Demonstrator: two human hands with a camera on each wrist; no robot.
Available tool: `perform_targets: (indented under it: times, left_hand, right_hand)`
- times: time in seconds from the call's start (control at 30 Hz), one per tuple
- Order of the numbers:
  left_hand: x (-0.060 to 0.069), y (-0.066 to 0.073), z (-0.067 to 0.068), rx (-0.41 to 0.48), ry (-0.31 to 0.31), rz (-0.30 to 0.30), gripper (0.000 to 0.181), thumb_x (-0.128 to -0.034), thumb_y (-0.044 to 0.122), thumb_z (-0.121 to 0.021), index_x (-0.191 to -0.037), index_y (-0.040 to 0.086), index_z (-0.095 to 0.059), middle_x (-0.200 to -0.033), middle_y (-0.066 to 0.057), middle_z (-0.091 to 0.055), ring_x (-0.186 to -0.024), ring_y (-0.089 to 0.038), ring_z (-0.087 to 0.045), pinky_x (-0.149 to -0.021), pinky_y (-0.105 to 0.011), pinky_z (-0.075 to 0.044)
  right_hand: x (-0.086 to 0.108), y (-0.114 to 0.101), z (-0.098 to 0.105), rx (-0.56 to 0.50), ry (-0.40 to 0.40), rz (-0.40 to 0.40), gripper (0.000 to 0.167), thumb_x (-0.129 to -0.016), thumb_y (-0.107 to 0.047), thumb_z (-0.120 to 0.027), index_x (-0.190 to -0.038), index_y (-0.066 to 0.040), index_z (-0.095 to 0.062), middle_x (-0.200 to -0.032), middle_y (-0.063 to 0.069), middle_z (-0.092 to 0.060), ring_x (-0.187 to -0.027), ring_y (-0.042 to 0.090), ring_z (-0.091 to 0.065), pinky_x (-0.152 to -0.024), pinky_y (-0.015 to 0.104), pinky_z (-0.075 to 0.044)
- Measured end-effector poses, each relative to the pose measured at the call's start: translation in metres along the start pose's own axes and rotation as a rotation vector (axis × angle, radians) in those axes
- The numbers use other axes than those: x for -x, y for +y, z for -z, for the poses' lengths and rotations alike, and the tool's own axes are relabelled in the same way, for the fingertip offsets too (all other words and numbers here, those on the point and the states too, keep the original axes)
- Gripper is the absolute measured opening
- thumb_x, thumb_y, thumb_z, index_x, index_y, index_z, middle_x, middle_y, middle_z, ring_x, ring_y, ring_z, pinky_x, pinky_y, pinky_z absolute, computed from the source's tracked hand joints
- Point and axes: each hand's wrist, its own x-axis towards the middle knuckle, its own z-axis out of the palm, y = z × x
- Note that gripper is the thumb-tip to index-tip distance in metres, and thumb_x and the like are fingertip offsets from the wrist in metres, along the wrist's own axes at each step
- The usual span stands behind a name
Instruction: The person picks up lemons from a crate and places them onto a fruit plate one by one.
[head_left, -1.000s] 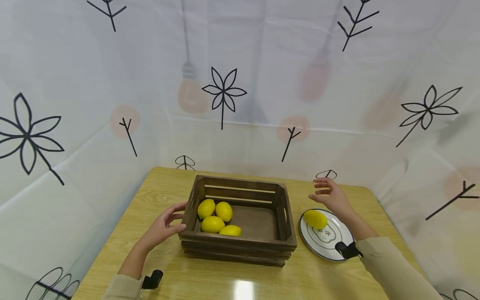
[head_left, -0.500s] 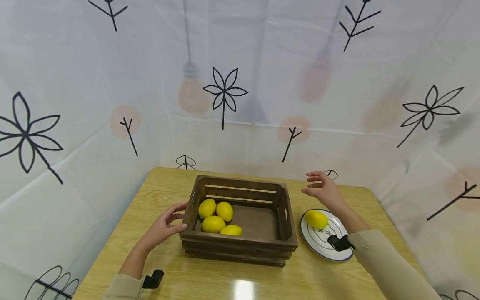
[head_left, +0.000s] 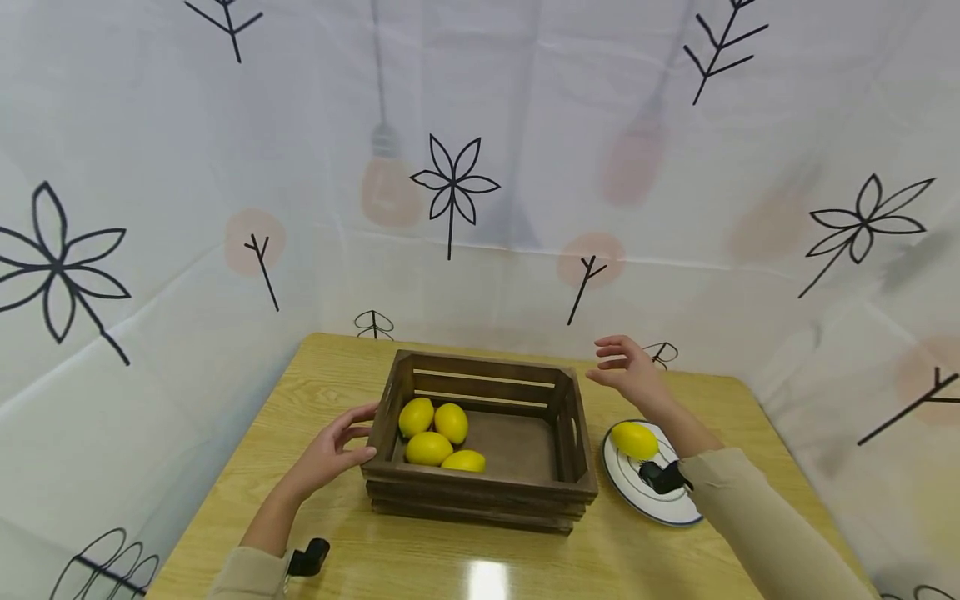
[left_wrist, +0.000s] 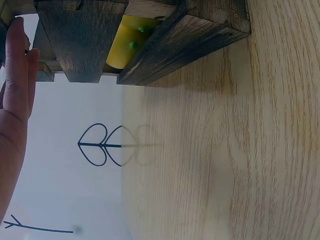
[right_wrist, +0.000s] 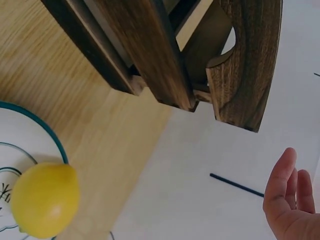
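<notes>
A dark brown slatted wooden crate stands on the table, with several yellow lemons grouped in its left part. My left hand rests against the crate's left side, its fingers relaxed, not curled round the wood. In the left wrist view that hand lies along the slats. My right hand, empty with loosely bent fingers, hovers beyond the crate's right side, above and behind a white plate. One lemon lies on the plate; the right wrist view shows this lemon and the empty hand.
The wooden table ends at a white cloth backdrop printed with flowers and twigs, which also runs along both sides. The plate stands just right of the crate. A black wrist strap piece shows above the plate.
My right hand has moved left and slightly up, nearer to the crate's right side. The left hand, the crate and the lemons have stayed in place.
</notes>
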Motion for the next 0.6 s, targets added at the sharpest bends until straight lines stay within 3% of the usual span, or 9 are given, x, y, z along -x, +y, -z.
perform_targets:
  times: [0.17, 0.6]
  left_hand:
    - [0.0, 0.001, -0.001, 0.006, -0.005, -0.003, 0.059, -0.0908, 0.0, -0.057, -0.143, 0.001, -0.03, -0.14, -0.024, -0.032, -0.118, -0.028, -0.044, -0.083, -0.032, -0.05]
    - [0.0, 0.0, 0.0, -0.001, -0.001, 0.007, 0.059, -0.0909, 0.001, -0.057, -0.144, 0.002, -0.031, -0.14, -0.024, -0.032, -0.115, -0.013, -0.046, -0.083, -0.031, -0.05]
  right_hand:
    - [-0.005, -0.004, -0.003, -0.022, 0.007, 0.009, 0.052, -0.085, -0.013, -0.069, -0.129, -0.002, -0.044, -0.123, 0.021, -0.047, -0.105, 0.035, -0.051, -0.082, 0.037, -0.049]
    - [-0.014, -0.012, -0.01, -0.058, -0.008, -0.014, 0.05, -0.087, -0.003, -0.064, -0.132, 0.002, -0.041, -0.124, 0.024, -0.044, -0.108, 0.039, -0.048, -0.084, 0.042, -0.048]
